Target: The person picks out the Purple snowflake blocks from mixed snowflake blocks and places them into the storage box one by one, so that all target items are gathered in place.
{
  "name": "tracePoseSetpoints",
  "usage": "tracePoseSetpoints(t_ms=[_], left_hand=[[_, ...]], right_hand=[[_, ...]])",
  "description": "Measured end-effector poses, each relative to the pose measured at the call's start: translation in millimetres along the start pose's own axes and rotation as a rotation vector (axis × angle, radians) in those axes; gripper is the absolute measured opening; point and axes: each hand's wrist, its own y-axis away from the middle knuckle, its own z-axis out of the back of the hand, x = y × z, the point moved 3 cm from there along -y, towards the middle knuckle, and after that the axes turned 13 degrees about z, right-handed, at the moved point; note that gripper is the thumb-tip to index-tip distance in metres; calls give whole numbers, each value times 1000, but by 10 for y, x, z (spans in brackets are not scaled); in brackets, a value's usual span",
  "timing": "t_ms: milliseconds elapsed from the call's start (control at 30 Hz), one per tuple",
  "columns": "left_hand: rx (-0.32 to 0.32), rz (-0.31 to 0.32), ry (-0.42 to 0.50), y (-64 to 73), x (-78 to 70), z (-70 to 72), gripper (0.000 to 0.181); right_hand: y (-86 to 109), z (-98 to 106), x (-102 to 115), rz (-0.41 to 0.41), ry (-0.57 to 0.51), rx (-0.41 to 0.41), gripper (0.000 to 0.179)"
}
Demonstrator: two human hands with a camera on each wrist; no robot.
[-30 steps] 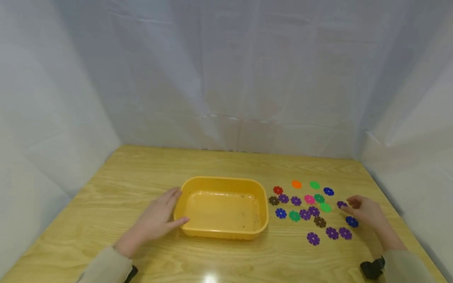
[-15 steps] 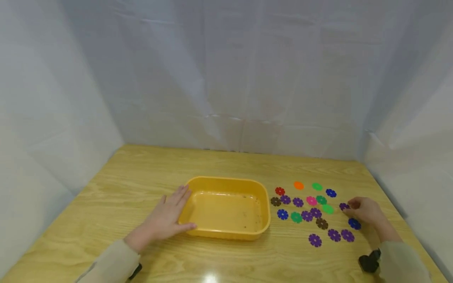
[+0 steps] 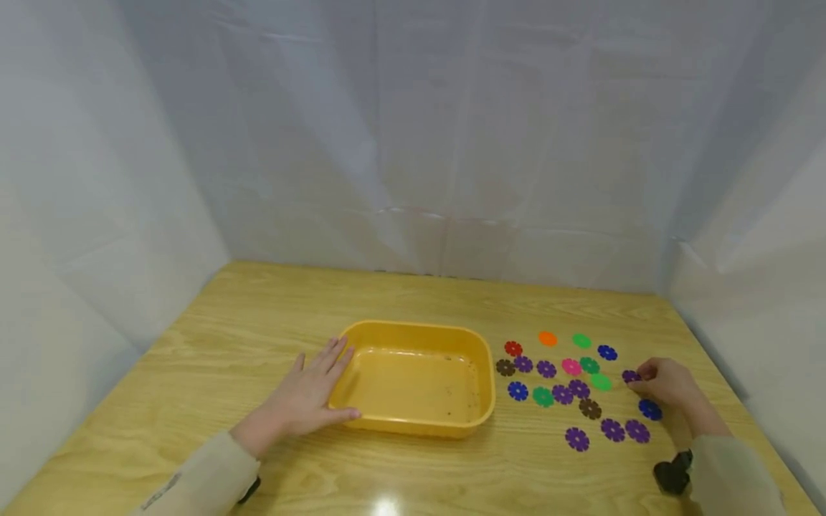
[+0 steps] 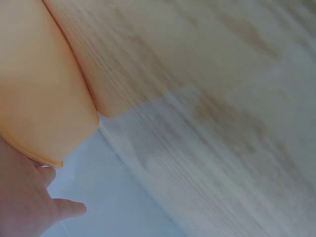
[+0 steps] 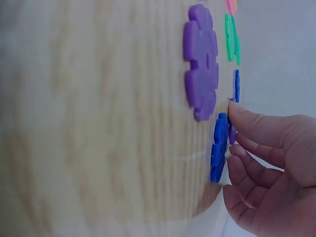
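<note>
My left hand (image 3: 302, 398) lies with its fingers spread over the left rim of a yellow plastic tray (image 3: 416, 426). In the left wrist view, the same hand (image 4: 24, 197) meets the tray's edge, with some fingers reaching past it. On the right, my right hand (image 3: 667, 383) pinches a small purple notched snowflake disc (image 3: 630, 376) between thumb and fingers. Seen from the right wrist, that disc is nearly edge-on, partly covered by the thumb (image 5: 256, 123). A dark blue disc (image 3: 649, 410) lies just in front of this hand.
Several flat snowflake discs lie right of the tray, among them a red one (image 3: 513, 348), an orange one (image 3: 548, 338), a pink one (image 3: 571, 367) and a brown one (image 3: 590, 409). Small dark specks show on the tray floor. White sheeting (image 3: 419, 143) stands around the wooden table (image 3: 413, 473).
My right fingers have closed onto the purple disc they were hovering beside. My left hand has slid slightly further over the tray rim. The whole view has shifted a little.
</note>
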Motion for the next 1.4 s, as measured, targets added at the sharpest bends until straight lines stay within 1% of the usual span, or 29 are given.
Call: tracePoseSetpoints(t_ms=[367,533,600,767,833,900,1067,1133,1200,1267,1333,1400], left_hand=[[4,-1,-9,5,-4,14,93],[4,-4,-5,3,-13,18,93],[1,-3,-3,2,-13,19,93],[9,5,2,-1,-3,18,94],[12,5,-1,-2,-2,18,94],[9,1,-4,-8,-5,19,93],[5,-2,-14,1,-10,27,94],[3,-3,-18,2,-7,26,94],[2,-2,-20,4,-5,22,94],[4,-1,-19,0,-4,18,93],[6,4,-15,-2,-4,15,92],[10,7,-12,-2,-7,13,92]], right_hand=[[-1,7,19,1,-28,-29,32],[20,20,35,4,-45,-53,20],[33,26,51,21,-38,-69,17],[70,38,133,106,6,-138,15],[84,39,176,123,2,-167,16],[94,36,233,124,-9,-201,16],[78,1,420,146,-39,-252,16],[67,-12,516,173,-66,-260,17],[45,-39,596,196,-104,-298,16],[35,-50,713,232,-148,-316,16],[20,-68,826,265,-164,-331,17],[12,-69,970,288,-170,-319,18]])
